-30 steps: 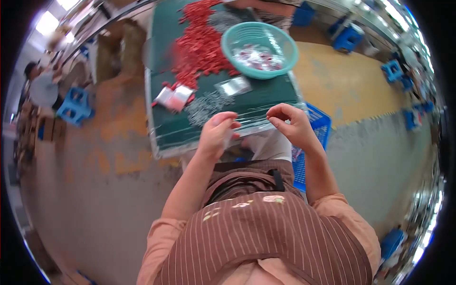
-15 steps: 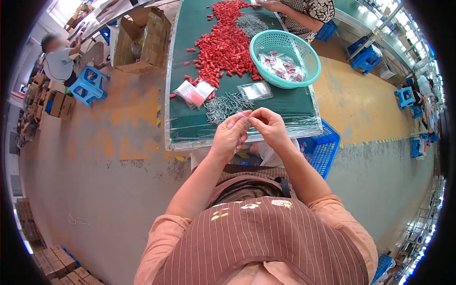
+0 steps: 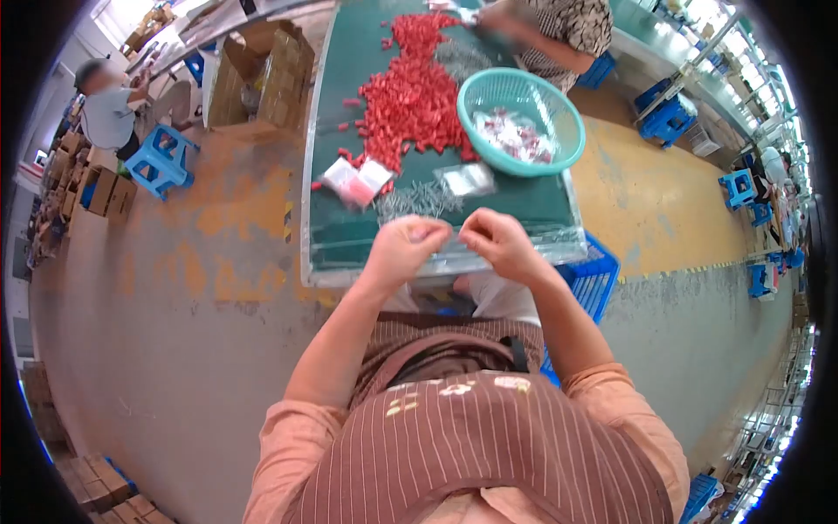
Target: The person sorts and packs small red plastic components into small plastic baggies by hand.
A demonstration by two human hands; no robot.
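Over the near edge of the green table (image 3: pixel 340 249), my left hand (image 3: pixel 406 249) and my right hand (image 3: pixel 502 244) face each other a short way apart. Both are closed, thumb pressed to fingers. Something small and clear may be between the fingertips, but blur keeps me from making it out. Just beyond my hands lies a pile of grey screws (image 3: pixel 419 199). Clear plastic bags (image 3: pixel 356 182) rest to its left, one with reddish contents, and a stack of clear bags (image 3: pixel 468 180) lies to its right. Farther back spreads a heap of red wall plugs (image 3: pixel 410 109).
A turquoise basket (image 3: pixel 572 148) holding filled small packs (image 3: pixel 515 135) stands at the table's right edge. Behind it, another person's arm (image 3: pixel 554 45) reaches over the table. A blue crate (image 3: pixel 602 275) sits below right, and a cardboard box (image 3: pixel 284 79) stands left.
My hands have moved apart from touching, the left one shifting leftward and the right one slightly rightward. The other person's arm has moved farther in over the table. The view has shifted slightly.
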